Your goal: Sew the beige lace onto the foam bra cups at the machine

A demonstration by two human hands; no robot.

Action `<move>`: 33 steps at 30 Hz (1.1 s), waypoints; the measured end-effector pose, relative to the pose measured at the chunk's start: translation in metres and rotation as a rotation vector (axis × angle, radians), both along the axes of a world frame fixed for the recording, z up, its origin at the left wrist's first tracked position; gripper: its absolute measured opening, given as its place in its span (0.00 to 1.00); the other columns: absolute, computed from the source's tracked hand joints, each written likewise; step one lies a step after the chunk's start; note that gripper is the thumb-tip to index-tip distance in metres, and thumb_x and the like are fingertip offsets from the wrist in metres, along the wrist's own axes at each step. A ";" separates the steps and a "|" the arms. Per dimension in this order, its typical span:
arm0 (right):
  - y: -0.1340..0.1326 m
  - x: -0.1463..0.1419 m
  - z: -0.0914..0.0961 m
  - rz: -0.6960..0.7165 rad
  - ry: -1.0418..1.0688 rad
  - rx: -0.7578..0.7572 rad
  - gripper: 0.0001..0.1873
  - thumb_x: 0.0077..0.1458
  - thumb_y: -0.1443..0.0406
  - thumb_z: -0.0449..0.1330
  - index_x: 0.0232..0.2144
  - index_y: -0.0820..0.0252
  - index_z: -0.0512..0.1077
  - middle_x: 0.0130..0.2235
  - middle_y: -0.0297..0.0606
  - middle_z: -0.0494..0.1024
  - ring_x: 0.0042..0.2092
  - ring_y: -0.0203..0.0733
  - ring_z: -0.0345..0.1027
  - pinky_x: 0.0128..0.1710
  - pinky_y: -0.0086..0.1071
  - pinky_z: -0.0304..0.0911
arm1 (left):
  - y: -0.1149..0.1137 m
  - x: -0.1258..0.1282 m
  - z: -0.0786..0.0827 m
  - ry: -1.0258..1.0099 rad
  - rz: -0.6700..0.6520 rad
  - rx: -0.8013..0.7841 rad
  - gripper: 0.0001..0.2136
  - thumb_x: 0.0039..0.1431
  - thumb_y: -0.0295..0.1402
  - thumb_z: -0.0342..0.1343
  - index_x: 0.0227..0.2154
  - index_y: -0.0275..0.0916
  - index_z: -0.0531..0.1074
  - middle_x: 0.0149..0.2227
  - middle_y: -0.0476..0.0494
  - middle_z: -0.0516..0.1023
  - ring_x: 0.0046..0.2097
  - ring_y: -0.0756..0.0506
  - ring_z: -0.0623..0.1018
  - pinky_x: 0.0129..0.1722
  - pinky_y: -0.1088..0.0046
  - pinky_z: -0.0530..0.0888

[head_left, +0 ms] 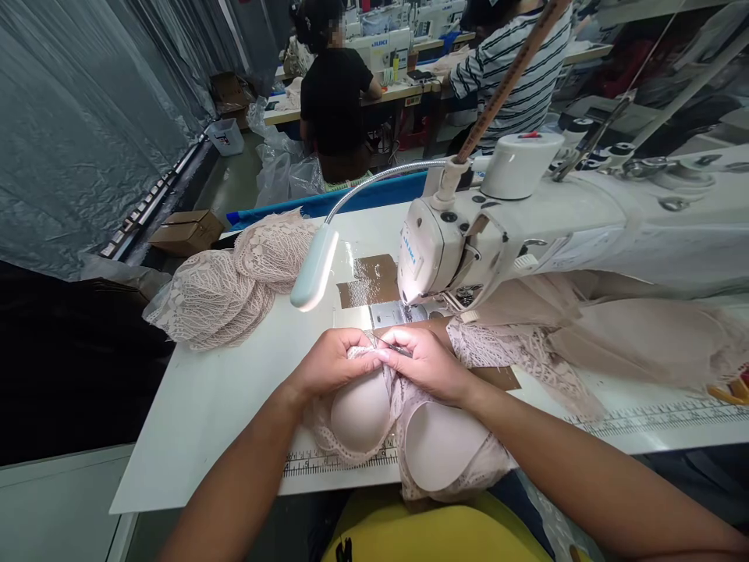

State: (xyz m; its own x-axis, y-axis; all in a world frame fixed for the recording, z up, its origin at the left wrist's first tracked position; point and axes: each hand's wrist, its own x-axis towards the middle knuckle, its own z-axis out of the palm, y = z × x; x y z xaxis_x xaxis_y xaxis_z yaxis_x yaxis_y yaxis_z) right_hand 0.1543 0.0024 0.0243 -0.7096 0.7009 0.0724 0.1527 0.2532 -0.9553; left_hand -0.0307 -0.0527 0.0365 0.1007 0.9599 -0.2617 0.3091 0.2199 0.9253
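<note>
Both hands meet at the upper edge of a pale pink lace bra point(360, 414), in front of the sewing machine point(433, 250). My left hand point(336, 359) pinches the lace edge between thumb and fingers. My right hand point(430, 363) is closed on the same edge, its thumb touching the left thumb. A thin dark tool, perhaps thread snips, shows partly between the right fingers; its kind is hard to make out. The bra's two smooth cups face up, one on the table and the other hanging over the front edge near my lap.
Stacked lace cups point(216, 297) lie at the table's left. A lamp point(314, 269) on a bent neck hangs over the table point(234, 414). Sheer fabric and lace point(637, 336) spread under the machine arm at right. Two people sit at machines beyond.
</note>
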 end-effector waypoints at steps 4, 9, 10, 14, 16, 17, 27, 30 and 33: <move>0.001 0.001 0.000 -0.008 -0.009 0.057 0.14 0.60 0.59 0.53 0.27 0.60 0.69 0.28 0.34 0.71 0.32 0.37 0.64 0.33 0.31 0.61 | 0.000 0.002 0.000 -0.061 0.009 -0.030 0.10 0.48 0.37 0.63 0.26 0.34 0.72 0.26 0.50 0.71 0.28 0.52 0.68 0.27 0.80 0.64; 0.008 0.010 -0.003 0.003 0.016 -0.031 0.16 0.61 0.56 0.52 0.41 0.61 0.70 0.32 0.36 0.73 0.34 0.38 0.67 0.36 0.32 0.63 | -0.001 0.000 0.002 -0.201 0.009 -0.099 0.12 0.49 0.38 0.64 0.30 0.33 0.76 0.30 0.46 0.76 0.31 0.50 0.72 0.32 0.77 0.69; 0.009 0.012 -0.004 0.017 0.013 -0.047 0.18 0.61 0.55 0.51 0.44 0.62 0.70 0.32 0.36 0.73 0.34 0.38 0.67 0.35 0.32 0.63 | -0.002 -0.001 0.002 -0.219 0.014 -0.107 0.12 0.49 0.39 0.64 0.31 0.33 0.77 0.30 0.45 0.77 0.32 0.49 0.73 0.33 0.76 0.70; 0.014 0.018 -0.006 0.050 -0.009 -0.036 0.19 0.60 0.55 0.53 0.46 0.62 0.72 0.31 0.36 0.73 0.33 0.38 0.67 0.36 0.33 0.63 | -0.002 -0.003 0.001 -0.267 0.037 -0.133 0.13 0.49 0.39 0.64 0.32 0.33 0.79 0.32 0.42 0.79 0.33 0.47 0.75 0.34 0.73 0.72; 0.013 0.019 -0.003 0.061 -0.026 -0.033 0.17 0.58 0.57 0.56 0.44 0.61 0.73 0.31 0.36 0.72 0.33 0.38 0.66 0.35 0.32 0.63 | -0.002 -0.003 0.001 -0.282 0.051 -0.139 0.14 0.48 0.39 0.65 0.33 0.33 0.79 0.33 0.41 0.80 0.33 0.46 0.76 0.35 0.71 0.72; 0.011 0.018 -0.001 0.065 -0.033 -0.041 0.17 0.57 0.57 0.57 0.44 0.61 0.73 0.31 0.36 0.72 0.33 0.38 0.65 0.35 0.32 0.63 | -0.002 -0.003 0.000 -0.288 0.056 -0.141 0.14 0.48 0.39 0.65 0.33 0.33 0.79 0.32 0.41 0.80 0.33 0.46 0.76 0.35 0.71 0.72; 0.000 0.009 0.005 0.033 0.030 -0.032 0.09 0.57 0.62 0.57 0.36 0.61 0.73 0.34 0.37 0.75 0.37 0.39 0.68 0.38 0.32 0.63 | -0.002 0.001 -0.001 -0.297 0.046 -0.158 0.12 0.46 0.38 0.66 0.27 0.32 0.78 0.25 0.47 0.75 0.28 0.51 0.71 0.29 0.77 0.67; 0.002 0.008 0.002 0.013 0.044 -0.008 0.08 0.56 0.62 0.58 0.32 0.61 0.73 0.32 0.36 0.74 0.35 0.37 0.67 0.36 0.31 0.63 | -0.002 0.002 -0.001 -0.293 0.045 -0.169 0.13 0.46 0.39 0.66 0.27 0.31 0.77 0.23 0.48 0.73 0.27 0.52 0.69 0.28 0.78 0.65; 0.006 0.011 0.001 0.027 0.022 -0.041 0.08 0.55 0.62 0.59 0.34 0.62 0.73 0.31 0.35 0.73 0.32 0.37 0.66 0.33 0.31 0.62 | -0.002 0.001 -0.001 -0.287 0.062 -0.180 0.14 0.45 0.40 0.66 0.26 0.31 0.76 0.23 0.49 0.72 0.26 0.52 0.68 0.27 0.77 0.65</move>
State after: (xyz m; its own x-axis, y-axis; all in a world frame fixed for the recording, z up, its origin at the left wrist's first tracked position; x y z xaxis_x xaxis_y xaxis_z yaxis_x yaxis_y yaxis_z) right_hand 0.1653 0.0085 0.0255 -0.7266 0.6844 0.0595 0.1256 0.2174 -0.9680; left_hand -0.0294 -0.0550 0.0354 0.1376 0.9076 -0.3966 0.0222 0.3974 0.9174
